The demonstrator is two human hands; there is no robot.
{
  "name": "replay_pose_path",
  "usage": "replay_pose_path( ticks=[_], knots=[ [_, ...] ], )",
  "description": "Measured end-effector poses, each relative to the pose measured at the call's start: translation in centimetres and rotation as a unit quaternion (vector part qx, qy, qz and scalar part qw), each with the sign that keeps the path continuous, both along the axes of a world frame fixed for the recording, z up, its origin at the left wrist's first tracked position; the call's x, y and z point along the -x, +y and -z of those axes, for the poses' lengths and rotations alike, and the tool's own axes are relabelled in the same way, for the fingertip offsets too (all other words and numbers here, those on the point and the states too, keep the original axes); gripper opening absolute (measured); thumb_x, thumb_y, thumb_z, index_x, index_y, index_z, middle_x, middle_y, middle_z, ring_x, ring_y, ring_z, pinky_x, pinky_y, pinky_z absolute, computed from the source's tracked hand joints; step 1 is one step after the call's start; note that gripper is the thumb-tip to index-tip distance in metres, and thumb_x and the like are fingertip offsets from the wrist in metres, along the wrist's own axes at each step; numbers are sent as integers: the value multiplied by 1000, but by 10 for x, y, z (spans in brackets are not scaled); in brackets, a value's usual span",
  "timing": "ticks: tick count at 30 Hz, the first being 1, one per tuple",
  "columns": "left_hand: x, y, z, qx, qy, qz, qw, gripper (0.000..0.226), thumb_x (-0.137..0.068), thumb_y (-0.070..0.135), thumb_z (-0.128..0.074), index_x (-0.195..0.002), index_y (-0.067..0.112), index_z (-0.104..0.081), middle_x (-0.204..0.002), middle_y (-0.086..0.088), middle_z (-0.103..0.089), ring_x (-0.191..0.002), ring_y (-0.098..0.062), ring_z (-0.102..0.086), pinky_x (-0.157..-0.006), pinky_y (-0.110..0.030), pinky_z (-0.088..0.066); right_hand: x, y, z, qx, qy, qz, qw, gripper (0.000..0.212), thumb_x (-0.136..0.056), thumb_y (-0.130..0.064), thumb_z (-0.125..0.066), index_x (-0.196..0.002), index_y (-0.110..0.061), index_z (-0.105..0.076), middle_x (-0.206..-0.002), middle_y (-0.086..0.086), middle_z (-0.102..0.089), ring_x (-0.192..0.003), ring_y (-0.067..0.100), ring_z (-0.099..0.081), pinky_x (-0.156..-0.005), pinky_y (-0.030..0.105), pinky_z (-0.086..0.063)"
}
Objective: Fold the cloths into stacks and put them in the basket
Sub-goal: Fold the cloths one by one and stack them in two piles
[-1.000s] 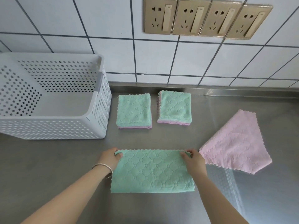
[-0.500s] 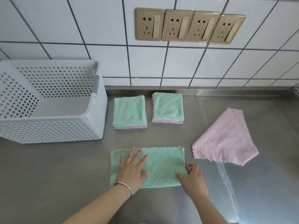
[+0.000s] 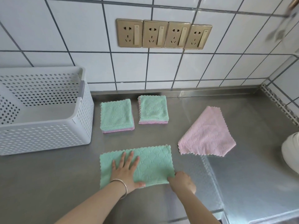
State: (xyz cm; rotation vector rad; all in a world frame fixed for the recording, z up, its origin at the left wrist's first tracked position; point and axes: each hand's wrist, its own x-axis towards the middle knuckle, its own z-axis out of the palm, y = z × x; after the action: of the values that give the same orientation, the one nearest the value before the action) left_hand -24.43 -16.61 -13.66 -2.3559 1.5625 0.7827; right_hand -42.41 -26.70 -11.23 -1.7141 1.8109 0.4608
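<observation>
— Fingers [image 3: 127, 156] of the left hand [image 3: 125, 171] spread flat, pressing the near-left part of the green cloth [image 3: 148, 162]; right hand [image 3: 182, 181] curled at the cloth's near-right corner, seemingly pinching it, fingertips tucked from sight.

— Risks, biggest first?

— Probably skewing the whole fold: lifting that corner over while the flat palm slides on smooth steel, dragging the half-folded cloth askew. Next, scalloped edges mismatching, giving a lumpy square unfit for stacking. Least, brushing the pink cloth [image 3: 208, 135] lying loose just beside on the right.

— And the surroundings, large to small?

— White tiled wall [image 3: 64, 38] with dark grout behind. Brushed steel counter [image 3: 48, 183], a raised textured strip to the right. White perforated basket [image 3: 48, 138] at far left, nothing visible inside. Two folded stacks, left stack [image 3: 116, 115] and right stack [image 3: 152, 109], green over pink, near the wall, just right of the basket. Four brass sockets [image 3: 163, 34] above. Bangle [image 3: 123, 185] on the left wrist.
</observation>
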Motion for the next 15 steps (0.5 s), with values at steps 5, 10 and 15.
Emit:
replay_pose_path(
  ticks=[5,10,15],
  knots=[
    [3,-7,-11,-2,29,-18,999,102,-71,73,-47,-144,37,14,-152,8,28,-141,-24,25,-112,-57,6,3,3,-1,21,-111,28,993,6,-77,-17,-49,-73,-21,-49,-72,-4,-52,-70,18,-51,-54,24,-35],
    [7,-24,-43,259,240,-245,903,45,-84,32,-61,-126,28,-48,-135,4,-49,-130,-14,-42,-106,-26,-30,-16,19,-14,140,-270,16,953,21,-78,-7,-55,-69,-23,-44,-69,-5,-51,-72,21,-49,-59,29,-34],
    [7,-29,-70,229,386,-326,832,15,-82,24,-65,-77,37,-59,-92,11,-65,-96,-11,-61,-92,-34,-50,-48,50,-24,223,-315,-114,915,26,-67,-9,-59,-74,-29,-43,-69,-14,-47,-62,19,-53,-56,29,-36]
  ],
)
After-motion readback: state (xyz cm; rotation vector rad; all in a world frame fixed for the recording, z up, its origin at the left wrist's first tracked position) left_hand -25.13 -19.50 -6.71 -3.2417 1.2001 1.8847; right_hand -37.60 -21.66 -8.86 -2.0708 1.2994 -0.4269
